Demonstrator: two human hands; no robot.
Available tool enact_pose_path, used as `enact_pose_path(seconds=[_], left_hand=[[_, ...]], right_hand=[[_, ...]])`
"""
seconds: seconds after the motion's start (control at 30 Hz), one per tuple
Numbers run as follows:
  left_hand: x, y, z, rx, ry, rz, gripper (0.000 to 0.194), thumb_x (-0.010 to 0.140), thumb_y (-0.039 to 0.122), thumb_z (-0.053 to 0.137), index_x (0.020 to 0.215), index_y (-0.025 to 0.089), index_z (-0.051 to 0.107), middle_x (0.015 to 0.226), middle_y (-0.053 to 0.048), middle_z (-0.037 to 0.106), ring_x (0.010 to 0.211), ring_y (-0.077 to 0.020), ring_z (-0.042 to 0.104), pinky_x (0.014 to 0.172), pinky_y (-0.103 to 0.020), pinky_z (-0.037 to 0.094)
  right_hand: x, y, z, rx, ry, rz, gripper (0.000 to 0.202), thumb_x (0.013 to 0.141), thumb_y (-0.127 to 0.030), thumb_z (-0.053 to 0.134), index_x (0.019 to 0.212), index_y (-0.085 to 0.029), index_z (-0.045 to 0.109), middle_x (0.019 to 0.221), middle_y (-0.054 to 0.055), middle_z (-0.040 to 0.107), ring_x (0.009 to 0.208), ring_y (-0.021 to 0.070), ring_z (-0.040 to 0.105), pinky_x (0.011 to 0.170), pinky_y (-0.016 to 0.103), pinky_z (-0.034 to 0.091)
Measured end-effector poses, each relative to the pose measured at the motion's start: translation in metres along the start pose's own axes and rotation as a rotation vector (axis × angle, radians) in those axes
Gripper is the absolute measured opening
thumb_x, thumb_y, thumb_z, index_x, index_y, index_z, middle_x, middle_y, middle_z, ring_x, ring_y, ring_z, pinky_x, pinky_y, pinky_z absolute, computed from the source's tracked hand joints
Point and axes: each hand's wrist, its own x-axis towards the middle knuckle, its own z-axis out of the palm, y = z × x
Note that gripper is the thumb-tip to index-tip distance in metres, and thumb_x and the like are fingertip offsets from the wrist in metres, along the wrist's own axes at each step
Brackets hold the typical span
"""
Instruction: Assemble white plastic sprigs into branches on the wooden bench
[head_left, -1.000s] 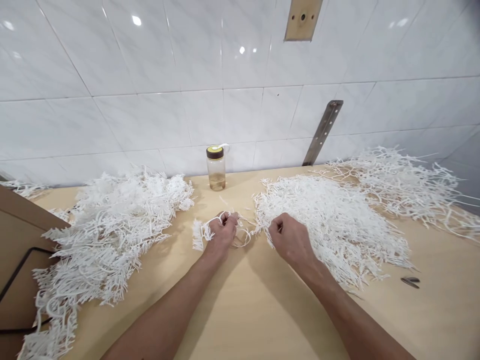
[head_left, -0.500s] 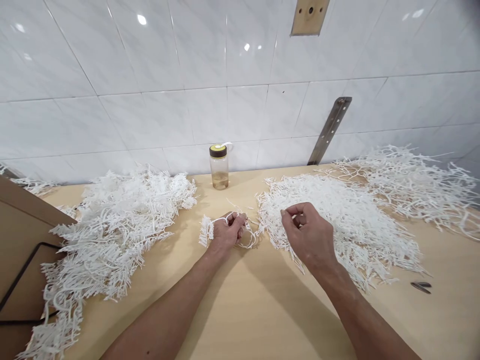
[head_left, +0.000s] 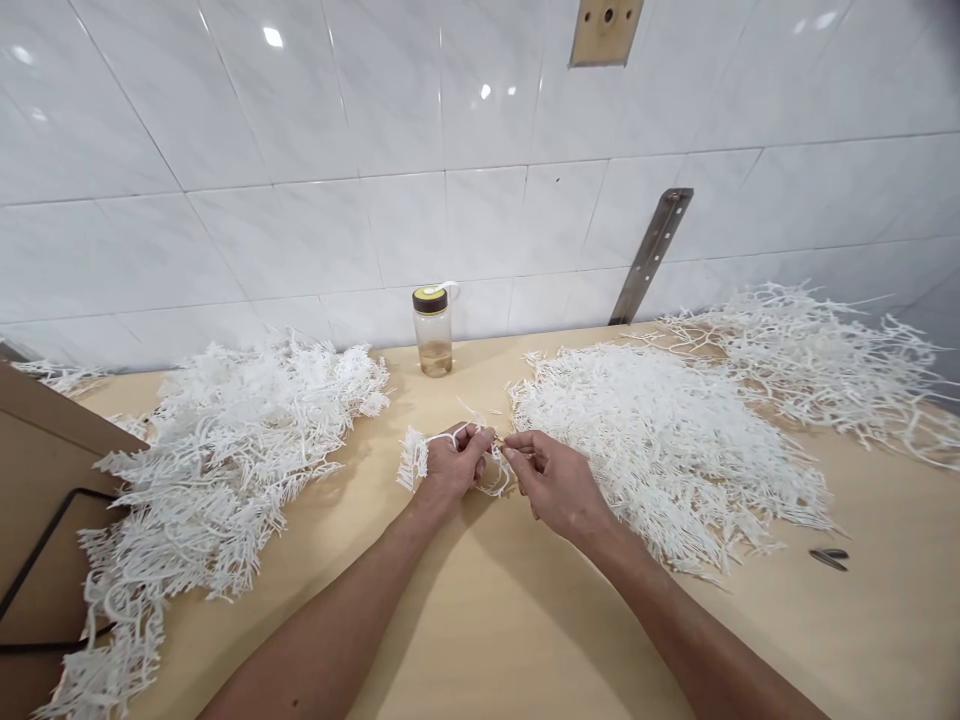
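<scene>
My left hand (head_left: 450,468) is closed around a small bundle of white plastic sprigs (head_left: 413,458), whose bristly ends stick out to its left. My right hand (head_left: 551,482) sits right beside it, fingertips pinching a thin white strand (head_left: 496,472) that loops between both hands. A wide pile of white sprigs (head_left: 660,440) lies just right of my right hand. Another large pile of white sprigs (head_left: 217,450) spreads to the left of my left hand.
A clear bottle (head_left: 433,331) with a brown and yellow lid stands at the tiled wall. A third white heap (head_left: 817,350) lies far right. Small dark clippers (head_left: 829,558) rest on the wooden table (head_left: 487,620). A cardboard box (head_left: 45,500) sits at the left edge.
My right hand lifted off the right pile, then moved left to meet my left hand and pinch the strand. My left hand stayed in place with its bundle.
</scene>
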Motion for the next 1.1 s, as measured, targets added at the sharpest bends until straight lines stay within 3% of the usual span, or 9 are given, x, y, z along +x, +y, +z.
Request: enact_pose_path(seconds=[0.13, 0.33, 0.5, 0.67, 1.1], left_hand=[[0.002, -0.005, 0.003, 0.007, 0.01, 0.033, 0.04, 0.068, 0.051, 0.074, 0.061, 0.02, 0.05, 0.041, 0.008, 0.043, 0.035, -0.0054, 0.033, 0.038, -0.021, 0.025], [0.003, -0.008, 0.004, 0.005, 0.018, 0.05, 0.041, 0.065, 0.051, 0.076, 0.057, 0.019, 0.051, 0.04, 0.007, 0.044, 0.036, -0.0058, 0.035, 0.037, -0.02, 0.026], [0.003, -0.009, 0.005, -0.022, 0.016, 0.036, 0.038, 0.059, 0.044, 0.081, 0.058, 0.018, 0.053, 0.044, 0.007, 0.047, 0.037, -0.0052, 0.037, 0.038, -0.02, 0.027], [0.004, -0.013, 0.009, -0.06, 0.031, 0.055, 0.034, 0.054, 0.037, 0.084, 0.058, 0.018, 0.057, 0.051, 0.006, 0.054, 0.041, -0.0057, 0.04, 0.04, -0.02, 0.031], [0.003, -0.017, 0.011, -0.026, 0.093, 0.101, 0.035, 0.06, 0.042, 0.08, 0.057, 0.019, 0.054, 0.046, 0.007, 0.048, 0.04, -0.0063, 0.039, 0.042, -0.021, 0.032]], right_hand=[[0.001, 0.0, 0.0, -0.002, -0.047, 0.076, 0.032, 0.086, -0.041, 0.052, 0.099, -0.017, 0.07, 0.051, -0.003, 0.058, 0.038, 0.0138, 0.05, 0.044, 0.027, 0.042], [0.004, 0.001, 0.0, -0.054, -0.064, 0.074, 0.03, 0.086, -0.038, 0.05, 0.093, -0.019, 0.071, 0.047, -0.003, 0.057, 0.037, 0.0143, 0.051, 0.044, 0.025, 0.04], [0.005, 0.0, -0.001, -0.073, -0.066, 0.106, 0.025, 0.085, -0.035, 0.05, 0.084, -0.02, 0.07, 0.044, -0.005, 0.055, 0.035, 0.0133, 0.049, 0.041, 0.024, 0.037], [0.005, 0.001, 0.0, -0.047, -0.08, 0.135, 0.026, 0.085, -0.031, 0.048, 0.09, -0.02, 0.071, 0.043, -0.005, 0.054, 0.034, 0.0142, 0.051, 0.039, 0.024, 0.039], [0.005, 0.002, 0.002, -0.012, -0.032, 0.106, 0.02, 0.083, -0.036, 0.052, 0.076, -0.02, 0.062, 0.057, -0.003, 0.061, 0.036, 0.011, 0.049, 0.04, 0.023, 0.039]])
